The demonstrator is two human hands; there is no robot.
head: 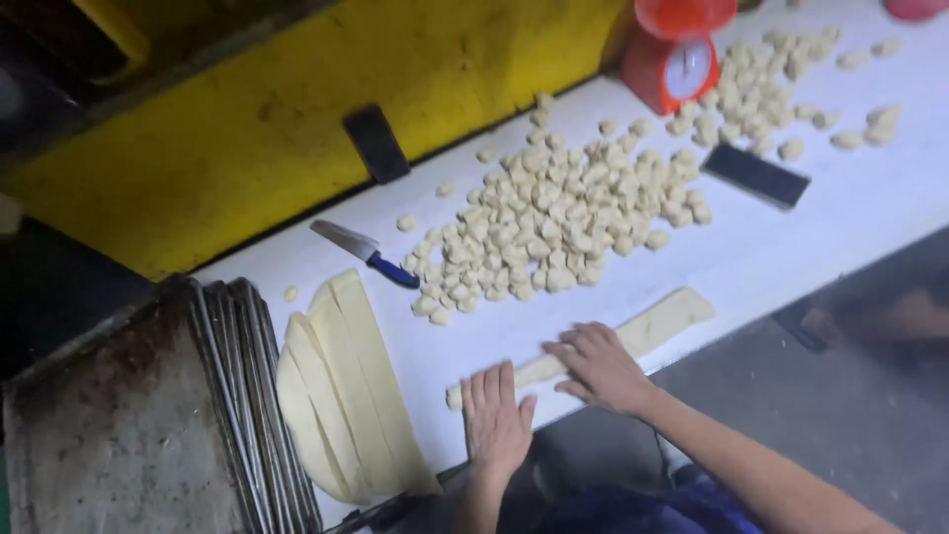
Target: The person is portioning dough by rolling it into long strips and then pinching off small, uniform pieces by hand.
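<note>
Both hands flat (palms down) on dough strip

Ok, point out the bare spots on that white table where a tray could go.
Bare table lies right of the dough strip, below the phone. A smaller patch sits between the knife and the yellow wall. Crowded: the dough pieces mid-table, the cut dough sheet beside the stacked trays, and where the left hand and right hand press.

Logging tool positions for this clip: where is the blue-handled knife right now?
In the head view the knife lies on the white table, left of the pile of dough pieces and just above the cut dough strips, apart from both hands.
</note>
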